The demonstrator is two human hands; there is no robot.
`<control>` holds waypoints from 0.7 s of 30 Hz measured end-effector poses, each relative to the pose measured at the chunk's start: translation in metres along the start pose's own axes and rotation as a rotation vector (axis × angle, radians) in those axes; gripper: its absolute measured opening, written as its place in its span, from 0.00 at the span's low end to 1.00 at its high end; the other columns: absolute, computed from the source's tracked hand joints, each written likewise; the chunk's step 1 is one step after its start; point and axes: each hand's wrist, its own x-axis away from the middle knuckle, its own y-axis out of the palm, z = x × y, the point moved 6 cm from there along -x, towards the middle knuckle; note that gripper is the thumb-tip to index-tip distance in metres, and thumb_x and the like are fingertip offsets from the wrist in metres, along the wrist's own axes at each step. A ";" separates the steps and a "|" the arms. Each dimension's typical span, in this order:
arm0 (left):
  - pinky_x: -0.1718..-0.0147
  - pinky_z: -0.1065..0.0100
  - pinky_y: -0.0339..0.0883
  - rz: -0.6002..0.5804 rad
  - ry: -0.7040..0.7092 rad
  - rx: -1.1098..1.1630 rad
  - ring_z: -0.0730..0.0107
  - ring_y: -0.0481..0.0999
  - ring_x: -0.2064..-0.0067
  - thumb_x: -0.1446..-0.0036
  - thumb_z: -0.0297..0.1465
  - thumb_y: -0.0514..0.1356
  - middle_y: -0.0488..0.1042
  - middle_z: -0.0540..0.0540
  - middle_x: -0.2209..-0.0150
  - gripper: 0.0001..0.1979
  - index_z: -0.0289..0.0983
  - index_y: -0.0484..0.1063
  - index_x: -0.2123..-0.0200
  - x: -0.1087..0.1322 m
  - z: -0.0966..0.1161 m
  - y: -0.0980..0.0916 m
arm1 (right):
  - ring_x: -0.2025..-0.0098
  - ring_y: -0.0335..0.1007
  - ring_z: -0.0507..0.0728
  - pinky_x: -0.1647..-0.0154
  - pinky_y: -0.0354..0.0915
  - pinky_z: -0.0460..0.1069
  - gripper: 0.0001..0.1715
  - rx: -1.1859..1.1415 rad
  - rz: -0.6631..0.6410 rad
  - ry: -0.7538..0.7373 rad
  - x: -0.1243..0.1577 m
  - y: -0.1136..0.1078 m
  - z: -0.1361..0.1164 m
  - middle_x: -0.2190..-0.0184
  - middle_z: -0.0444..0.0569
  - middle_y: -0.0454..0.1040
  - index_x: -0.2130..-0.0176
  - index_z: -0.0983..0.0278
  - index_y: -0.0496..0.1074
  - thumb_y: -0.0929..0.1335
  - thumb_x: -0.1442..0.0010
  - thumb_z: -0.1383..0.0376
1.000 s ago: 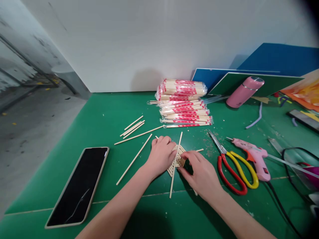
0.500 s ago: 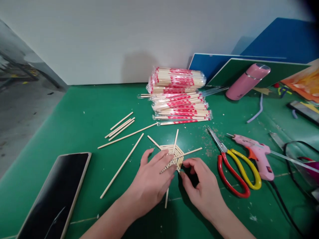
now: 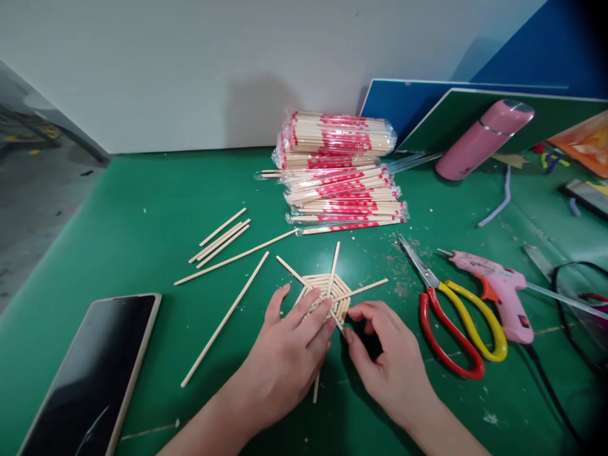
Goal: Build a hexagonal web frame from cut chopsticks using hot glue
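A web-shaped piece made of wooden chopsticks (image 3: 342, 286) lies on the green table, with spokes sticking out around rings of short sticks. My left hand (image 3: 289, 345) rests flat over its left and middle part, fingers stretched out and pressing on it, hiding much of the lower left. At the web's lower right edge, my right hand (image 3: 380, 351) has thumb and forefinger closed around the end of a spoke; whether a small loose stick is also between them is hidden.
Cut sticks (image 3: 221, 244) and a longer chopstick (image 3: 225, 320) lie to the left, above a phone (image 3: 90, 373). Wrapped chopsticks (image 3: 339, 142) are stacked at the back. Scissors (image 3: 449, 304), a pink glue gun (image 3: 503, 288) and a pink bottle (image 3: 484, 139) stand or lie right.
The view has shifted slightly, so surrounding things appear a little spread outward. Both hands keep nearly the same place on the chopstick web.
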 end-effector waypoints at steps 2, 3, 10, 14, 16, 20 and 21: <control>0.46 0.47 0.36 -0.009 -0.005 -0.012 0.57 0.58 0.45 0.44 0.31 0.51 0.66 0.45 0.49 0.13 0.39 0.67 0.56 0.000 0.000 0.000 | 0.66 0.62 0.53 0.66 0.61 0.48 0.11 0.005 -0.003 0.003 0.000 0.000 0.000 0.66 0.46 0.66 0.62 0.61 0.63 0.63 0.48 0.70; 0.46 0.47 0.36 -0.011 -0.005 -0.018 0.57 0.58 0.45 0.44 0.31 0.51 0.66 0.45 0.49 0.13 0.39 0.67 0.56 0.001 0.000 0.000 | 0.66 0.62 0.53 0.66 0.61 0.48 0.10 0.008 -0.005 0.003 0.000 0.001 0.001 0.66 0.46 0.66 0.62 0.61 0.64 0.63 0.48 0.69; 0.46 0.48 0.38 0.014 -0.008 -0.025 0.57 0.59 0.45 0.44 0.32 0.51 0.67 0.46 0.49 0.13 0.39 0.67 0.56 0.000 0.001 -0.002 | 0.67 0.63 0.54 0.66 0.62 0.48 0.10 0.021 0.001 -0.006 0.001 0.001 0.000 0.66 0.47 0.67 0.62 0.62 0.64 0.63 0.48 0.69; 0.46 0.49 0.38 0.019 -0.014 -0.032 0.58 0.60 0.45 0.43 0.33 0.51 0.67 0.46 0.50 0.13 0.40 0.68 0.56 -0.001 0.002 -0.003 | 0.66 0.62 0.54 0.66 0.62 0.49 0.10 0.025 -0.001 -0.004 0.000 0.001 0.000 0.66 0.47 0.67 0.62 0.62 0.64 0.63 0.47 0.69; 0.45 0.49 0.37 0.021 -0.008 -0.046 0.58 0.59 0.45 0.43 0.33 0.51 0.67 0.46 0.49 0.13 0.39 0.68 0.56 -0.001 0.003 -0.002 | 0.66 0.62 0.54 0.66 0.62 0.49 0.10 0.032 0.000 -0.006 0.000 0.002 0.000 0.66 0.48 0.67 0.61 0.62 0.64 0.63 0.47 0.69; 0.45 0.46 0.34 0.013 0.017 -0.112 0.57 0.57 0.44 0.42 0.34 0.50 0.65 0.44 0.47 0.14 0.38 0.67 0.55 0.003 0.006 -0.001 | 0.66 0.63 0.55 0.66 0.62 0.50 0.12 0.058 0.007 -0.023 -0.002 0.002 -0.001 0.66 0.49 0.67 0.60 0.62 0.64 0.63 0.47 0.68; 0.45 0.44 0.33 0.011 0.022 -0.137 0.56 0.56 0.43 0.42 0.34 0.49 0.64 0.44 0.47 0.15 0.38 0.66 0.54 0.004 0.008 -0.001 | 0.66 0.63 0.55 0.66 0.62 0.50 0.12 0.062 0.011 -0.027 -0.002 0.002 -0.002 0.66 0.49 0.68 0.60 0.62 0.64 0.63 0.48 0.68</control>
